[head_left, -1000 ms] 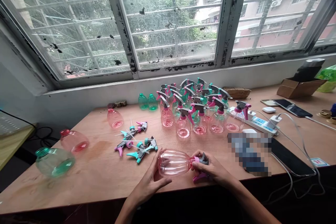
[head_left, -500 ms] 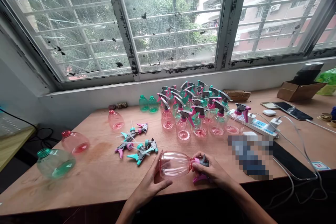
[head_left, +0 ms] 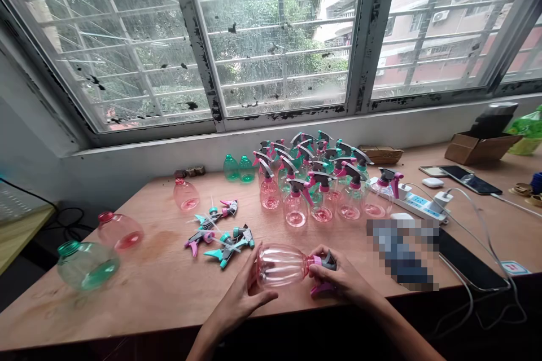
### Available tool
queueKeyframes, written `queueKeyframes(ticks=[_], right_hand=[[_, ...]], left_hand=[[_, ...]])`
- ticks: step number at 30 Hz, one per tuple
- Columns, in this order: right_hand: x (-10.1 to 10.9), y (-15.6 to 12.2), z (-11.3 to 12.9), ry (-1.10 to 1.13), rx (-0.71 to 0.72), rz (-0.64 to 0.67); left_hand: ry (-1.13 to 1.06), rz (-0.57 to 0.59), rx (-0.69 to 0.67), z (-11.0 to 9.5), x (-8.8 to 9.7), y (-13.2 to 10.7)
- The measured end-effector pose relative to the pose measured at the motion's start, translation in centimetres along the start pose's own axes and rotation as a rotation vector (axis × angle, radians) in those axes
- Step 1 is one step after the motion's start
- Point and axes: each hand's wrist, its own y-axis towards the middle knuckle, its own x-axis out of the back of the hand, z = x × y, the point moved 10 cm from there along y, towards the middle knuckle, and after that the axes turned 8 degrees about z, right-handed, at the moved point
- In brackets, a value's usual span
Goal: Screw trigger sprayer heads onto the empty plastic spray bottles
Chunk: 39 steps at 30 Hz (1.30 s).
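Near the front edge of the table, a clear pink spray bottle (head_left: 282, 265) lies sideways between my two hands. My left hand (head_left: 244, 292) cups its base, thumb below and fingers behind. At the neck, my right hand (head_left: 334, 275) grips the pink collar of the spray head (head_left: 328, 261), a dark grey top with a pink trigger; part of it is hidden by my fingers. Left of my hands lies a loose pile of spray heads (head_left: 226, 245) in teal, pink and grey, with thin white tubes.
Several spray bottles with heads fitted (head_left: 296, 214) stand grouped behind my hands. Headless bottles include a green one (head_left: 88, 268) and pink ones (head_left: 121, 231) at left, and two green ones (head_left: 247, 169) by the wall. Right are a power strip (head_left: 417, 203), cables and a black phone (head_left: 472, 259).
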Motion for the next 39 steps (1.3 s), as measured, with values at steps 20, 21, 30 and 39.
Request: queueKeyframes(ticks=[20,21,30,39], right_hand=[[0.2,0.1,-0.3,0.049,-0.01,-0.005],[0.2,0.1,-0.3,0.044,-0.012,-0.003],[0.1,0.1,0.0,0.044,0.008,-0.005],[0.0,0.2,-0.2,0.04,-0.008,-0.004]], left_hand=[[0.032,0.057,0.02,-0.2,0.1,-0.1],[0.022,0.059,0.031,0.1,0.2,0.0],[0.029,0.08,-0.015,0.7,0.7,0.2],[-0.001,0.064,0.003,0.5,0.7,0.0]])
